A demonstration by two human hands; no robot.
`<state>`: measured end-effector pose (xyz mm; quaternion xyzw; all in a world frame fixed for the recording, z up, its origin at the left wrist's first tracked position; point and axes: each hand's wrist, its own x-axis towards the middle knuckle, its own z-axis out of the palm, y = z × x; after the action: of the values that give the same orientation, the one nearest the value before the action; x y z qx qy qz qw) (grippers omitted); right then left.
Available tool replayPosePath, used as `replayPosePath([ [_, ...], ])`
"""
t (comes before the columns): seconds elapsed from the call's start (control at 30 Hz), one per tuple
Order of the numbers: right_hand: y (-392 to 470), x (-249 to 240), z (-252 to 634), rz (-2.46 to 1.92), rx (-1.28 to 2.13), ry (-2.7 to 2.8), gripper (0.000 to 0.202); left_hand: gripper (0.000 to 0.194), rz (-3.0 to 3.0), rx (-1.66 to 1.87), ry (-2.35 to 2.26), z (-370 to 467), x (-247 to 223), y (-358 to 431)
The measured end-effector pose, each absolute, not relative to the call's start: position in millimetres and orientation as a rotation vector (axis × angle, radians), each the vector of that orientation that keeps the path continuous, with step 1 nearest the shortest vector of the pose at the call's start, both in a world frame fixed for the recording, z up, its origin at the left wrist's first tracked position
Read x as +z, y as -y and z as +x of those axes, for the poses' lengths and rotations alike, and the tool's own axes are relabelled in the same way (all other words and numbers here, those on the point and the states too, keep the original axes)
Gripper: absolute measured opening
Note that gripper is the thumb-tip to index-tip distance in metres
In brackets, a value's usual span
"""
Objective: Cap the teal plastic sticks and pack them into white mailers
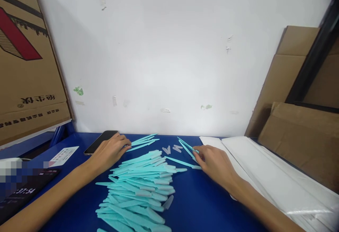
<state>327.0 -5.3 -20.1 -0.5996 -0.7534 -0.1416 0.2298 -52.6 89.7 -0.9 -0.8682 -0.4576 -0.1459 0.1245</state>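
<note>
A long heap of turquoise eyebrow razors (140, 189), slim and tapered with pale translucent caps, lies on the blue table. Beyond its far left end, my left hand (112, 149) has its fingers closed at the cap ends of several fanned razors (144, 141). On the other side, my right hand (214, 163) pinches a few razors (187, 148), their thin ends pointing left and away. A single razor (182, 162) lies flat beside its fingertips. Between the hands are loose clear caps (177, 148); another cap (168, 202) rests by the heap's right edge.
A dark phone (102, 142) lies behind my left wrist. Left are a printed card (64, 156) and a lit screen (29, 191). White packing sheets or bags (267, 168) lie right, with cardboard (299, 143) behind. A large carton (29, 69) stands left; a white wall (164, 55) bounds the table.
</note>
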Motion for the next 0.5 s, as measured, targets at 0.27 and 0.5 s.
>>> replayPosePath([
  [0.27, 6.1, -22.7, 322.4, -1.744, -0.322, 2.121, 0.033, 0.026, -2.577, -0.318, 1.400, -50.4, -5.4, -89.1],
  [0.5, 4.1, -28.1, 321.7, -1.770, -0.300, 2.149, 0.033, 0.023, -2.568, -0.233, 1.425, -49.5, -8.8, -90.2],
])
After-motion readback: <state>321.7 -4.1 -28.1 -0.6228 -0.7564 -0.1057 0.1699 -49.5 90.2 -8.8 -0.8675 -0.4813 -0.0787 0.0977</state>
